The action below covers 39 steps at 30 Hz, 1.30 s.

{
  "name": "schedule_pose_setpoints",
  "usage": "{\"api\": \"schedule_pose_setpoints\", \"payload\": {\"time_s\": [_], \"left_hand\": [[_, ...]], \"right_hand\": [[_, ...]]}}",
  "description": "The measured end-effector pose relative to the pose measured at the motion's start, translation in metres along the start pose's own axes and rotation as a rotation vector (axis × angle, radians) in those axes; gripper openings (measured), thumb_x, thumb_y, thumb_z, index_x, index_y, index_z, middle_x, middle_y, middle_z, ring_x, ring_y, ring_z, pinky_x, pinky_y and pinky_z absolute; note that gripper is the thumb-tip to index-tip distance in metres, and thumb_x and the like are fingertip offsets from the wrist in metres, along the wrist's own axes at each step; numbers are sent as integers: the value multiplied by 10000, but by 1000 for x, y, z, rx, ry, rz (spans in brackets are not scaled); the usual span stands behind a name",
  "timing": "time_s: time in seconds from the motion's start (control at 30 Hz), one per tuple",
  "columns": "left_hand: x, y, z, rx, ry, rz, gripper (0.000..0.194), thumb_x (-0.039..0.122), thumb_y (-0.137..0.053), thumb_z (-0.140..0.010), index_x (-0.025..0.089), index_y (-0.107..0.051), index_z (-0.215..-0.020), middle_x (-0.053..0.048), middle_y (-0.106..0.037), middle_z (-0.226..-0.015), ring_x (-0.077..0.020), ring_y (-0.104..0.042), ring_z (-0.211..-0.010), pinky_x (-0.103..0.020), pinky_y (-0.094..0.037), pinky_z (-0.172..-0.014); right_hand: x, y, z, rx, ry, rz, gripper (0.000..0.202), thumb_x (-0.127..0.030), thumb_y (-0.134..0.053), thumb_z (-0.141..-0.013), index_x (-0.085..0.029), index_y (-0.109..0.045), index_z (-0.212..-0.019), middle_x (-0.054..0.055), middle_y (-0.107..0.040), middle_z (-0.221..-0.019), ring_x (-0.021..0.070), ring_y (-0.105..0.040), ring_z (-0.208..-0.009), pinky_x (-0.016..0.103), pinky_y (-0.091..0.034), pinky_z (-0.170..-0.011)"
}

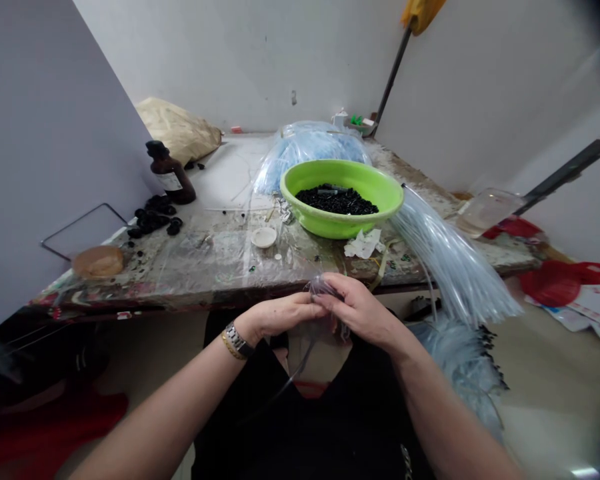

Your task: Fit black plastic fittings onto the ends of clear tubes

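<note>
At the table's front edge my two hands meet above my lap. My left hand [283, 313], with a watch on its wrist, is closed with its fingertips pinching a thin clear plastic tube [307, 353] that trails down toward my lap. My right hand [355, 308] is closed around a small bunch of clear strands [321, 285]. Their tips stick out past its fingers, and the exact grip is partly hidden. Beyond the hands stands a green basin [325, 227] holding many small black parts [337, 200].
A bundle of clear tubes [450, 260] hangs over the table edge at right; more bluish tubes [310, 150] lie behind the basin. A white dish [263, 237], crumpled tissue [364, 244], brown bottle [173, 175] and black caps [153, 217] sit on the table. More tubes [455, 360] lie lower right.
</note>
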State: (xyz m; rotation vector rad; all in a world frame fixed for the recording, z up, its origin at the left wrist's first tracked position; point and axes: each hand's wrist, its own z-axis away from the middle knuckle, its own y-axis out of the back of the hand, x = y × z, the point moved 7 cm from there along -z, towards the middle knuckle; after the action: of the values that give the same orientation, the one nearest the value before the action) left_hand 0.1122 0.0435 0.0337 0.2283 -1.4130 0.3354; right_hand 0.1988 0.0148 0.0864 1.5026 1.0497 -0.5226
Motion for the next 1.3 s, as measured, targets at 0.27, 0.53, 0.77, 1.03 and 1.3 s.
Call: {"api": "schedule_pose_setpoints", "payload": {"time_s": [0.27,0.53,0.77,1.03,1.3], "left_hand": [[15,5,-11,85,-97,-83,394,326,-637,-815,171,-636,-1178,-74,-661,-1221,-252,-576,-1144,-377,-431,-997],[12,5,-9,244,-205,-304,476,317,-697,-803,183,-595,-1248,-99,-638,-1263,-306,-561,-1181,-437,-401,-1039],[12,12,17,387,-264,-281,778,354,-802,-700,205,-458,-1381,-134,-490,-1431,-323,-456,-1296,-443,-355,-1083],[15,2,24,337,-203,-103,300,394,-744,-746,142,-680,-894,-56,-712,-839,-214,-644,-816,-339,-510,-806],[57,38,127,498,126,-426,233,399,-681,-790,176,-623,-827,46,-540,-592,-98,-466,-480,-197,-360,-443]], "right_hand": [[-18,14,-10,181,14,-20,150,-225,-516,-898,-186,-517,-754,-6,-525,-761,134,-485,-721,269,-385,-677],[-45,58,-15,370,134,-517,167,-372,-593,-887,-227,-630,-962,12,-668,-919,171,-634,-872,307,-529,-726],[-71,75,-16,501,265,-560,151,-384,-627,-875,-255,-650,-949,-18,-671,-896,168,-657,-934,361,-539,-877],[-109,17,-30,297,287,-926,85,-307,-604,-887,-225,-625,-901,-17,-678,-837,159,-675,-851,393,-553,-889],[-92,16,-21,472,164,-1303,23,-260,-595,-880,-249,-615,-881,-37,-646,-820,142,-656,-841,410,-538,-915]]}}
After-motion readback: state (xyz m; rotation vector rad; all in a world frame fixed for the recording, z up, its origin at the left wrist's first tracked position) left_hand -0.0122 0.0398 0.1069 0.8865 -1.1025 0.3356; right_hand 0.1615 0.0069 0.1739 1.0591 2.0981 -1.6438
